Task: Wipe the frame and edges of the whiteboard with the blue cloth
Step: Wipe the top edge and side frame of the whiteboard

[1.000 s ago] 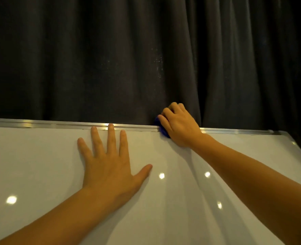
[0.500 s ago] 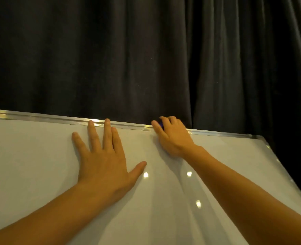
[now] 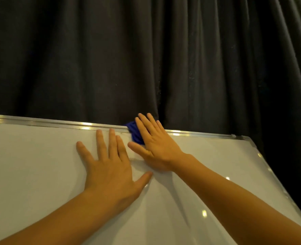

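Note:
The whiteboard (image 3: 40,174) fills the lower half of the view, with a silver metal frame (image 3: 57,123) along its top edge and down its right edge. My left hand (image 3: 109,167) lies flat on the white surface, fingers spread, fingertips just below the top frame. Right beside it, my right hand (image 3: 155,144) presses the blue cloth (image 3: 134,131) against the top frame with its fingers extended over the rim. Only a small bunch of the cloth shows to the left of the fingers; the remainder is hidden under the hand.
A dark pleated curtain (image 3: 146,59) hangs close behind the board's top edge. The frame's top right corner (image 3: 241,137) is at the right. Ceiling lights reflect as bright spots on the glossy board.
My right hand has slid left along the top frame with the cloth, ending next to my left hand, and its fingers have flattened out. The left hand has stayed planted.

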Demonstrator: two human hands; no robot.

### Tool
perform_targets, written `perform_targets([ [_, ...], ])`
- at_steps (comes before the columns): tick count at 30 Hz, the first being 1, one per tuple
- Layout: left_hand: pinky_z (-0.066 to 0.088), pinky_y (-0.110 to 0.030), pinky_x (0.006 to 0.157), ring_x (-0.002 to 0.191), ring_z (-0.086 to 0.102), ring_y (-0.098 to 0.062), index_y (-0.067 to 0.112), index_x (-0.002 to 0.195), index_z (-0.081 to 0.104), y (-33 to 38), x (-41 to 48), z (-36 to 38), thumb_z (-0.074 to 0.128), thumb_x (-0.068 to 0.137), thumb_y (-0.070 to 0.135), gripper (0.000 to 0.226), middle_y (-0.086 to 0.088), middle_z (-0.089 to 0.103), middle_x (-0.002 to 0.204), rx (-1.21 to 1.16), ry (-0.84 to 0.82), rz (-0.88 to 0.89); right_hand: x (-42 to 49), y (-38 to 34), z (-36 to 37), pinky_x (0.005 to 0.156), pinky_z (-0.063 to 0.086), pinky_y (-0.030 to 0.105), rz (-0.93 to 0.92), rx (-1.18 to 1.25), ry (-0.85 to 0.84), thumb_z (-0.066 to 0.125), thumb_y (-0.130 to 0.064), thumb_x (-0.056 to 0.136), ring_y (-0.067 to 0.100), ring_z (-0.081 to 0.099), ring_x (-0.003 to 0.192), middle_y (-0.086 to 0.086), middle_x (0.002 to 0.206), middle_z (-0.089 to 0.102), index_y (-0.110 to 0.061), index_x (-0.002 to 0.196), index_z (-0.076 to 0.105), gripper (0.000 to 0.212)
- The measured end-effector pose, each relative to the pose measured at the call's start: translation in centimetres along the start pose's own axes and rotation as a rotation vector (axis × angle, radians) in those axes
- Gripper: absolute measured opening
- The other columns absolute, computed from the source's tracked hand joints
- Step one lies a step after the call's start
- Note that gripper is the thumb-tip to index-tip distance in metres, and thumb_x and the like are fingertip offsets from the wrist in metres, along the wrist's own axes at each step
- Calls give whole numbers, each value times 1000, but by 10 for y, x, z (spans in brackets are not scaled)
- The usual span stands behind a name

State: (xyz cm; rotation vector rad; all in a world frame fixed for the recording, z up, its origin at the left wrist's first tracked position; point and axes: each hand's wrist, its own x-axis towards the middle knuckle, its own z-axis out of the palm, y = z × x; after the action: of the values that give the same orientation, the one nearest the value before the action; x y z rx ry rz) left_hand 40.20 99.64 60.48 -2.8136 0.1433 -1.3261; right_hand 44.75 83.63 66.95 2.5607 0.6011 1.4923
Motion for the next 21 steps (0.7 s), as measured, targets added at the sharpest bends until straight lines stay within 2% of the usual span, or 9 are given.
perform_targets([
  [2, -10, -75, 105, 142, -23, -48, 8, 126, -42, 13, 5, -2, -17, 49, 92, 117, -16, -26, 158, -4, -37, -40, -6, 31, -7, 119, -10, 36, -49, -34, 19, 11, -79, 86, 10, -14, 147, -6, 164, 0, -24, 155, 5, 88],
  [4, -7, -74, 109, 143, -21, -46, 6, 139, -34, 20, 7, -3, -16, 49, 91, 125, -16, -26, 158, -14, -61, -67, -17, 74, -14, 120, -5, 38, -9, -49, 35, 14, -76, 88, 13, -8, 149, -4, 164, 6, -22, 155, 12, 86],
  [6, -3, -72, 111, 143, -22, -45, 8, 145, -28, 31, 9, -6, -17, 49, 90, 127, -16, -28, 157, -12, -63, -87, -34, 111, -18, 119, -8, 35, 97, -24, 30, 12, -78, 86, 14, -11, 148, -4, 164, 2, -22, 155, 10, 89],
  [8, -2, -71, 111, 143, -23, -44, 10, 146, -28, 42, 9, -7, -18, 50, 88, 124, -16, -30, 157, -16, -52, -89, -40, 115, -16, 115, -11, 34, 157, 0, 22, 8, -84, 80, 16, -16, 147, -5, 163, -6, -22, 155, 4, 98],
  [12, -4, -72, 110, 143, -26, -41, 18, 147, -25, 80, 10, -7, -14, 59, 85, 112, -12, -30, 157, -26, -15, -69, -23, 71, -4, 115, -13, 38, -51, 46, 50, 9, -84, 80, 20, -17, 147, -3, 164, -3, -23, 154, 4, 96],
  [15, -9, -69, 112, 143, -28, -40, 22, 147, -26, 110, 10, -3, -13, 60, 85, 108, -10, -31, 157, 4, -3, -23, -23, 91, -12, 118, -6, 41, -122, 28, 34, 11, -80, 83, 19, -8, 149, -2, 164, 5, -21, 155, 9, 93],
  [19, -10, -67, 112, 142, -29, -40, 21, 143, -35, 131, 11, 6, -16, 54, 88, 112, -9, -35, 155, -42, -27, 12, -57, 176, -24, 120, -3, 43, 84, -40, -29, 15, -78, 86, 21, -6, 149, -2, 164, 5, -20, 155, 9, 90],
  [21, -8, -68, 112, 141, -30, -41, 22, 135, -42, 138, 10, 8, -16, 53, 89, 109, -9, -38, 154, -53, -21, 12, -71, 201, -29, 118, -6, 43, 214, -86, -70, 6, -83, 79, 23, -11, 149, -1, 164, -1, -20, 155, 5, 99],
])
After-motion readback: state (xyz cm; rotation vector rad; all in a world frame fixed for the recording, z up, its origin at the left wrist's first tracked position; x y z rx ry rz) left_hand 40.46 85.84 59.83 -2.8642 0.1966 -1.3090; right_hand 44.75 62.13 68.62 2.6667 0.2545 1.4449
